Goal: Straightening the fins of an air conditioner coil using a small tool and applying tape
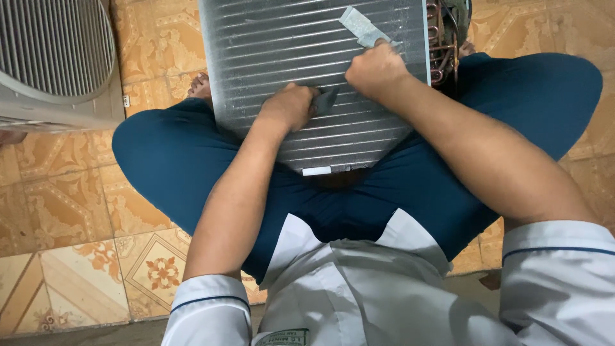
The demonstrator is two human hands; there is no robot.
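On the crossed legs (192,154), a grey finned coil (307,57) is rested to keep it steady, while a small dark tool (325,100) is gripped by the left hand (289,106) and a pale strip (360,25) is pinched in the closed right hand (377,67).

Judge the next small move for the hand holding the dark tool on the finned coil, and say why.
Probably draw the dark tool a little further along the fin rows. The left hand presses it flat on the finned coil resting in the lap, and the right hand pins a grey strip above, steadying the panel.
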